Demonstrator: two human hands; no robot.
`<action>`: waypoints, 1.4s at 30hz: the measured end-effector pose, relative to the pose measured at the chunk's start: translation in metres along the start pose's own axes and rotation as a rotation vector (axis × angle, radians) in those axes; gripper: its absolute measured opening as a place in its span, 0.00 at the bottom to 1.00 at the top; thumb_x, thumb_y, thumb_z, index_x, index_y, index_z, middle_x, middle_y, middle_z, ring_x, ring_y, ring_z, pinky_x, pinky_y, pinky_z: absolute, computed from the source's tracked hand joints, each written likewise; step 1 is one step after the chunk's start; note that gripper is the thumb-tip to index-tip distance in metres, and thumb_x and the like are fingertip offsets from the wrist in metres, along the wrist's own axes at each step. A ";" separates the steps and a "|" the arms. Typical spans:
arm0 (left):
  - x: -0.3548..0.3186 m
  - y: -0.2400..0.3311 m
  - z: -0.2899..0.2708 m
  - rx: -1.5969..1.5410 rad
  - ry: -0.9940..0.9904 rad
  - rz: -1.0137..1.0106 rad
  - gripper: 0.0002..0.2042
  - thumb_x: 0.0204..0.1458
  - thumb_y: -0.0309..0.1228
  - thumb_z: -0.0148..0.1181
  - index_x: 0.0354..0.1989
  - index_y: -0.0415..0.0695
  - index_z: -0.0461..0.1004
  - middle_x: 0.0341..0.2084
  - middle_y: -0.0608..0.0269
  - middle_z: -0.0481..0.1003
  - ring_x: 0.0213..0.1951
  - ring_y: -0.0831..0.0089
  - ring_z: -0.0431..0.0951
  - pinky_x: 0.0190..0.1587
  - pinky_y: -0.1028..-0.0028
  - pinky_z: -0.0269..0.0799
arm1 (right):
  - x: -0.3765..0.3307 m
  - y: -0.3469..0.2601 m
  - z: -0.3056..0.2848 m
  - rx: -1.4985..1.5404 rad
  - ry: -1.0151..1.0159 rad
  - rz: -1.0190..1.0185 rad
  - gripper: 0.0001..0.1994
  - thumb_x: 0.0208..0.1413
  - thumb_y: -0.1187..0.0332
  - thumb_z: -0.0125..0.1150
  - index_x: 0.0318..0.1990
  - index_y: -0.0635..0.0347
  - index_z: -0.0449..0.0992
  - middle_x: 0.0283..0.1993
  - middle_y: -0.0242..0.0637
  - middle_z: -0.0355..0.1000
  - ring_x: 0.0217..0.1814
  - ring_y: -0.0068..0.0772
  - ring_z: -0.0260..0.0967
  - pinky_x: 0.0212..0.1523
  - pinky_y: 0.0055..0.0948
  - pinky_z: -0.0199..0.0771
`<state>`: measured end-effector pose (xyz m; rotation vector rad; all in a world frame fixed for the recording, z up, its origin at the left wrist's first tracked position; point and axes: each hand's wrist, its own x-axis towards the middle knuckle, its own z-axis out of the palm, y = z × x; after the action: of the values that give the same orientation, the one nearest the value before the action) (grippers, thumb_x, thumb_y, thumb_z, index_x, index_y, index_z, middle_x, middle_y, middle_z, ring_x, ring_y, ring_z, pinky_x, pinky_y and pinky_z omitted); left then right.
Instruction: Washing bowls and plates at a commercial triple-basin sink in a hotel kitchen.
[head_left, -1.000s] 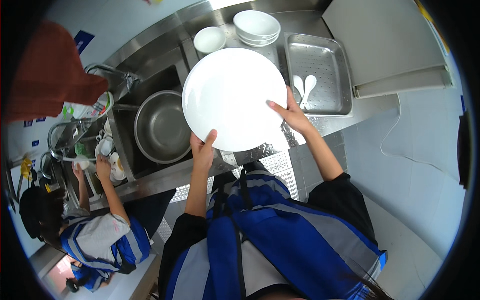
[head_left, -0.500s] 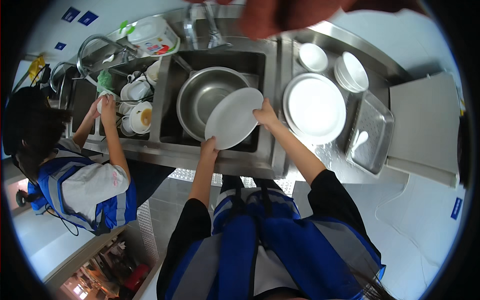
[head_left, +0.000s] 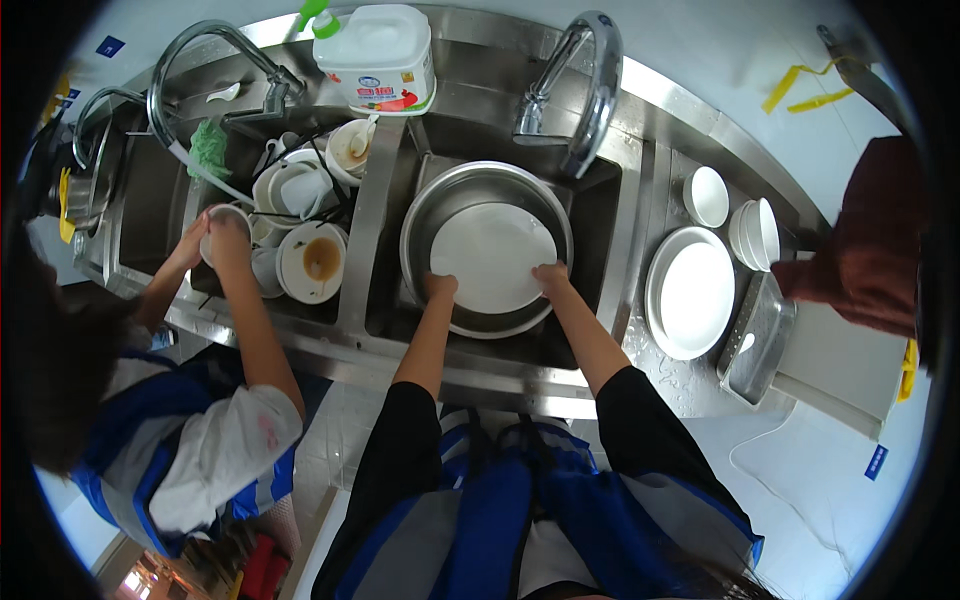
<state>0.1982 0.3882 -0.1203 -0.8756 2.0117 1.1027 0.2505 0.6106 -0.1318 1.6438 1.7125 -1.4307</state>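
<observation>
A white oval plate (head_left: 493, 257) lies inside a round steel basin (head_left: 487, 174), which stands in the middle sink (head_left: 590, 345). At the plate's left edge my left hand (head_left: 441, 287) has its fingers closed round the rim. My right hand (head_left: 549, 279) grips the opposite edge the same way. Both hands reach into the basin, and their fingertips are hidden under the plate. A curved chrome faucet (head_left: 590, 95) rises behind the basin.
On the right counter are stacked white plates (head_left: 695, 300), white bowls (head_left: 707, 197) and a perforated steel tray (head_left: 757, 345). The left sink holds dirty cups and bowls (head_left: 312, 262); a co-worker's hands (head_left: 226, 240) hold a white bowl there. A white detergent jug (head_left: 377, 60) stands behind.
The plate has gone from tilted above the basin to lying down inside it, both my hands still on it. The view has shifted, and the dark red cloth now hangs at the right.
</observation>
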 end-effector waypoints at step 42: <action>-0.065 -0.019 -0.022 -1.182 -0.508 -0.408 0.12 0.49 0.20 0.51 0.41 0.30 0.63 0.40 0.50 0.67 0.42 0.58 0.71 0.45 0.64 0.75 | -0.145 -0.141 -0.071 -0.404 -0.175 -0.531 0.31 0.43 0.69 0.53 0.45 0.95 0.50 0.40 0.63 0.68 0.28 0.47 0.74 0.26 0.33 0.80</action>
<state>0.2434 0.3763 -0.0672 -1.2823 0.5945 1.9979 0.1867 0.6212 0.0725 0.8648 2.2481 -1.2659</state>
